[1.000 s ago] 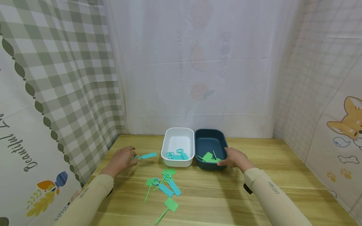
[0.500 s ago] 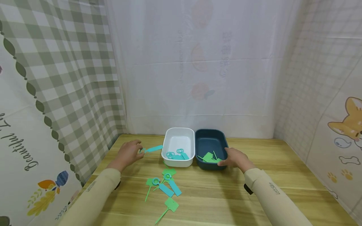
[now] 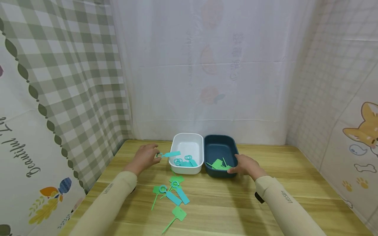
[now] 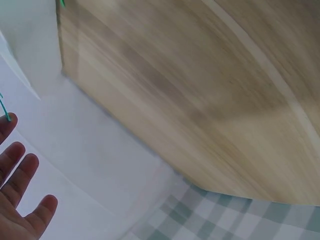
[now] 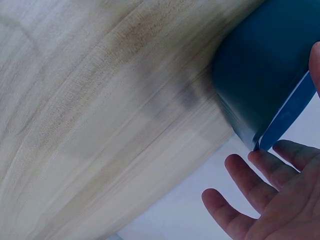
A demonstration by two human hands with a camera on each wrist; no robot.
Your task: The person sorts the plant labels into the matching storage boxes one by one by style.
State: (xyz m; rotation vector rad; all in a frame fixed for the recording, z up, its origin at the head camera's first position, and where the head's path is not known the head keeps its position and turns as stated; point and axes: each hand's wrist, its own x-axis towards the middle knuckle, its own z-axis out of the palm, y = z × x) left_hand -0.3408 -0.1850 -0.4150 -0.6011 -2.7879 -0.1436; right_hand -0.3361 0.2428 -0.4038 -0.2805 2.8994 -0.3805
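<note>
Work looks roughly midway, by my reckoning: blue tags (image 3: 192,163) lie in the white tray (image 3: 187,144), green tags (image 3: 218,163) in the dark tray (image 3: 220,149). Left to place: two loose blue tags (image 3: 183,196) and several loose green tags (image 3: 178,213) on the desk (image 3: 212,206), nearside of both trays.

Left hand (image 3: 145,157): grip pinched at the ring end of a held blue tag (image 3: 172,154), its flat end over the white tray's left rim; forearm angled inward.

Right hand (image 3: 247,165): grip loose, fingers spread, touching the dark tray's near right corner, nothing lifted.

Blue tag (image 3: 172,154) moved right (partly over white bin (image 3: 186,170)).
</note>
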